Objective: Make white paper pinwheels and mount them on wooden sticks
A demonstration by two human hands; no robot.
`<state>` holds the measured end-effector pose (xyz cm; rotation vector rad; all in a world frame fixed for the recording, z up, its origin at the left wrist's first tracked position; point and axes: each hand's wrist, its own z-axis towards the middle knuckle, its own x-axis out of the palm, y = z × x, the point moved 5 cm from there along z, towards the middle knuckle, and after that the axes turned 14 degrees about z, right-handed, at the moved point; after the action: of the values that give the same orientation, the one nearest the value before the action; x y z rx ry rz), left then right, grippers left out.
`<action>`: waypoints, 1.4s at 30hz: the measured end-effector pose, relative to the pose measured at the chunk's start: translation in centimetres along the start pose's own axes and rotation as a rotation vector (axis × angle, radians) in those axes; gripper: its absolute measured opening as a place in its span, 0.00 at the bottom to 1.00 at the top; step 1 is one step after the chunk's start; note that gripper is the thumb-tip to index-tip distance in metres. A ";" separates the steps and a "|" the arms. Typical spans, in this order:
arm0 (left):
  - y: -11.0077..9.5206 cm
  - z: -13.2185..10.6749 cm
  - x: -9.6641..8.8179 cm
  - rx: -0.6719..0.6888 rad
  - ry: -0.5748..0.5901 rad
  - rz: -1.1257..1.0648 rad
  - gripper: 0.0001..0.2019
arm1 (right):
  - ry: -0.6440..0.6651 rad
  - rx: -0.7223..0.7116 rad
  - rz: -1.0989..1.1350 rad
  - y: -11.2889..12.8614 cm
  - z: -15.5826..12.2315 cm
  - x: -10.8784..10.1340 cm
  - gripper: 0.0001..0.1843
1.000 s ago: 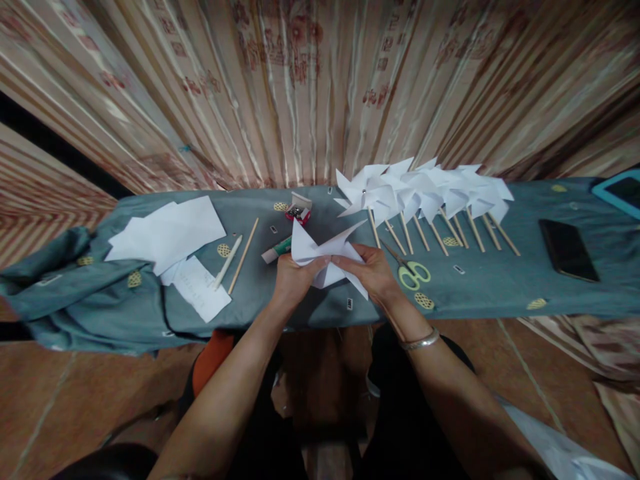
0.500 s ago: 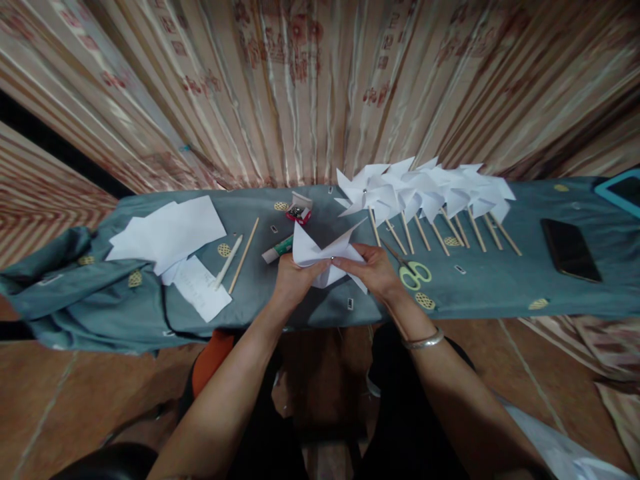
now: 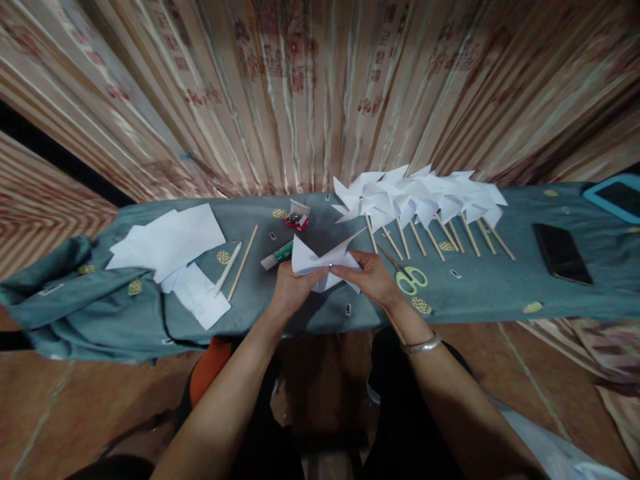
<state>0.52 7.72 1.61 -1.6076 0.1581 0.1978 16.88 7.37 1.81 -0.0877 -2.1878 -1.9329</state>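
Observation:
Between my two hands is a white paper pinwheel (image 3: 320, 261), its blades folded in towards a small shiny pin at the centre. My left hand (image 3: 294, 283) pinches its left side, thumb reaching to the pin. On the other side my right hand (image 3: 373, 275) grips the paper, with its thumb also at the pin. No stick shows on this pinwheel; its underside is hidden. A green and white glue tube (image 3: 277, 256) lies just beyond my left hand. Behind it stands an opened small red box (image 3: 297, 217) of metal pins. Green-handled scissors (image 3: 411, 279) lie beside my right hand.
Several finished pinwheels (image 3: 420, 197) on wooden sticks lie in a row at the back right. White paper sheets (image 3: 170, 237), a written-on slip (image 3: 201, 293), a white pen (image 3: 229, 268) and a loose stick (image 3: 243, 261) are at left. A phone (image 3: 563, 253) lies far right.
My view has shifted slightly, so the table things sit a little differently in the picture. Both hands keep their hold on the pinwheel, thumbs still at the pin.

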 end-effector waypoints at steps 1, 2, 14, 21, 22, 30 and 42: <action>0.0 0.0 0.0 -0.001 0.005 0.004 0.09 | 0.000 0.003 0.000 0.0 0.0 0.0 0.19; -0.1 0.0 0.0 -0.002 0.008 0.009 0.09 | -0.002 0.006 0.003 0.0 0.0 0.0 0.19; 0.3 0.1 -0.1 -0.016 0.007 0.001 0.12 | -0.024 0.031 0.103 -0.1 0.1 0.3 0.16; 0.2 -0.1 0.1 -0.055 0.030 -0.063 0.12 | -0.026 0.029 0.110 -0.6 0.5 0.1 0.15; 0.2 -0.1 0.0 -0.069 0.036 -0.060 0.12 | -0.028 0.031 0.109 -0.7 0.5 0.1 0.15; 0.8 -0.3 -0.1 -0.137 0.104 -0.030 0.16 | -0.009 0.033 0.044 -1.3 0.6 0.2 0.16; 0.6 -1.1 -0.3 -0.115 0.213 -0.039 0.17 | -0.015 0.026 -0.003 -1.1 0.5 0.2 0.15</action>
<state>0.10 6.61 1.10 -1.7438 0.2836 0.0050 16.43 7.73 0.76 -0.0953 -2.2234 -1.9113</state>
